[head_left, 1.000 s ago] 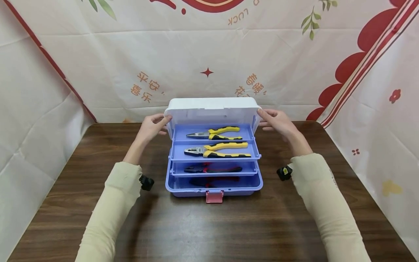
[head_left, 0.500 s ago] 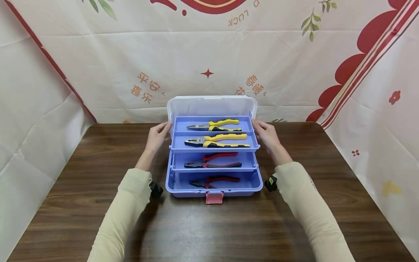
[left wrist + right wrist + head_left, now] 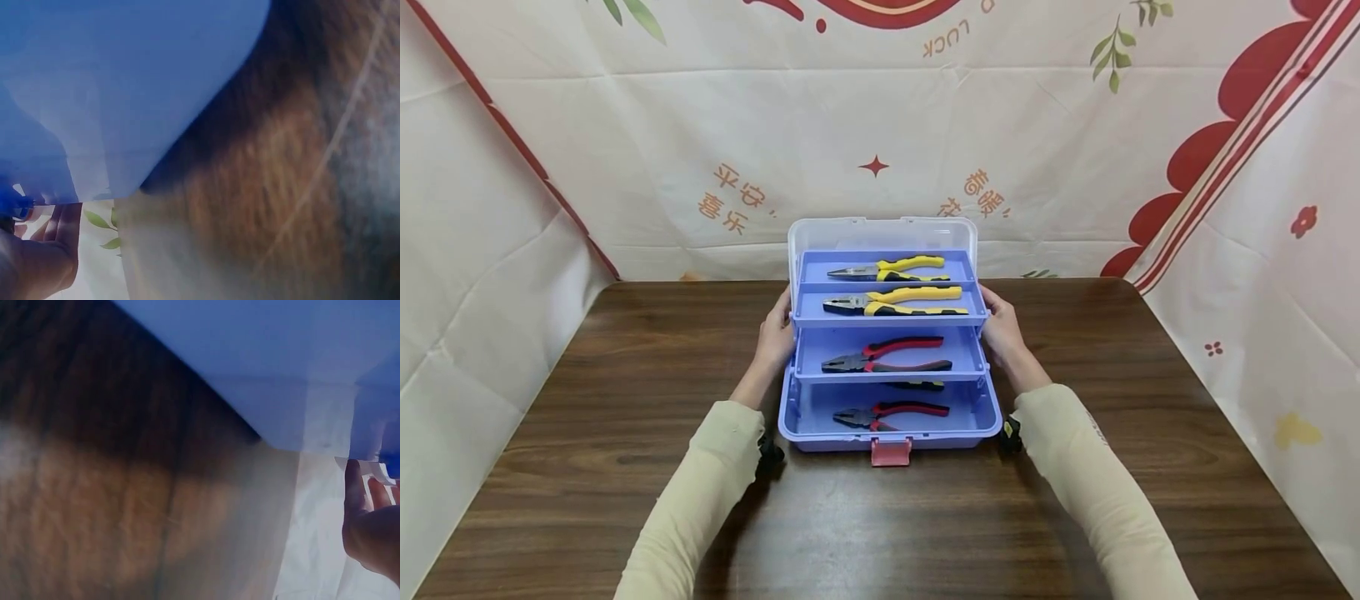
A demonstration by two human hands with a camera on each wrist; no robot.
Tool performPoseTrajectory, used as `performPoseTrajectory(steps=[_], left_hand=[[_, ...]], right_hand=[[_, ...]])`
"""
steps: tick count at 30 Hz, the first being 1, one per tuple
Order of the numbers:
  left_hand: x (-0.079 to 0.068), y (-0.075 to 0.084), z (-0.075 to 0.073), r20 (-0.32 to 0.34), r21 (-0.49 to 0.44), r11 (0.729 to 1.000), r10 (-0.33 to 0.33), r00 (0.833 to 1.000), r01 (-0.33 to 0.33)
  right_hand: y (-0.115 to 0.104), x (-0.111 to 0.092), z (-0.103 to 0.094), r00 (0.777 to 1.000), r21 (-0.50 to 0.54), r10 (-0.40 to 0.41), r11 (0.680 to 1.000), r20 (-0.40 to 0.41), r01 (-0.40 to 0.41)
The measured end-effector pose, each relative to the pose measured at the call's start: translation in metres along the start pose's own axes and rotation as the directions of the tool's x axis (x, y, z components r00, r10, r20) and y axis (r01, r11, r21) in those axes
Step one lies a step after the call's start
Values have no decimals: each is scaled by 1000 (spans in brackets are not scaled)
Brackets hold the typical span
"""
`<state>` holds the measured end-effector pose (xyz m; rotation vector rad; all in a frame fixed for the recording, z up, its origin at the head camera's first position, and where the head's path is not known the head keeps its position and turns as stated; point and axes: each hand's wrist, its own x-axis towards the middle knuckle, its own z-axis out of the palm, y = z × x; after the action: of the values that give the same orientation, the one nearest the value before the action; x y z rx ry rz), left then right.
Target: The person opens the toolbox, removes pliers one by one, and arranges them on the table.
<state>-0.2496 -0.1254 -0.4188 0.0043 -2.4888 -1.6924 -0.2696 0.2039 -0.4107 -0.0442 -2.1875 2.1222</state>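
A purple toolbox [image 3: 891, 445] stands with its translucent lid [image 3: 880, 232] tipped back and its trays fanned out in steps. My left hand [image 3: 773, 335] holds the lid's left side, fingers partly hidden behind it. On the opposite side my right hand [image 3: 1002, 332] holds the lid likewise. Yellow-and-black needle-nose pliers [image 3: 887, 268] lie in the top tray, yellow-and-black combination pliers [image 3: 891, 302] in the one below. Red-and-black pliers [image 3: 887, 354] rest in the lower tray. The bottom compartment has another red-and-black pair [image 3: 891, 414] and a partly hidden yellow-black handle [image 3: 917, 386].
A pink latch [image 3: 891, 452] hangs at the box's front. The box stands on a dark wood table [image 3: 880, 525]. Behind the table's far edge hangs a printed white cloth [image 3: 700, 125], with more cloth along both sides.
The lid has swung backward, and the trays have risen and spread, uncovering the lower pliers. Both hands have moved inward and down along the lid's sides.
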Motion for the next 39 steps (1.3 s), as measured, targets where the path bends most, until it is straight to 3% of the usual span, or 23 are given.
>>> performPoseTrajectory(steps=[7,21,31,39], left_hand=[[1,0,1,-1,49,998,-25,1000,25],[0,4,2,-29,88,994,-61,998,63],[0,5,2,-26,84,992,-90,996,92],[1,4,2,-20,73,988,-133,991,134]], right_hand=[[5,-5,2,999,-127,24,992,-34,-29],[10,-8,8,996,-186,-8,983,-89,-8],[7,-8,9,997,-231,43,971,-71,-58],[7,-7,9,996,-299,38,952,-86,-63]])
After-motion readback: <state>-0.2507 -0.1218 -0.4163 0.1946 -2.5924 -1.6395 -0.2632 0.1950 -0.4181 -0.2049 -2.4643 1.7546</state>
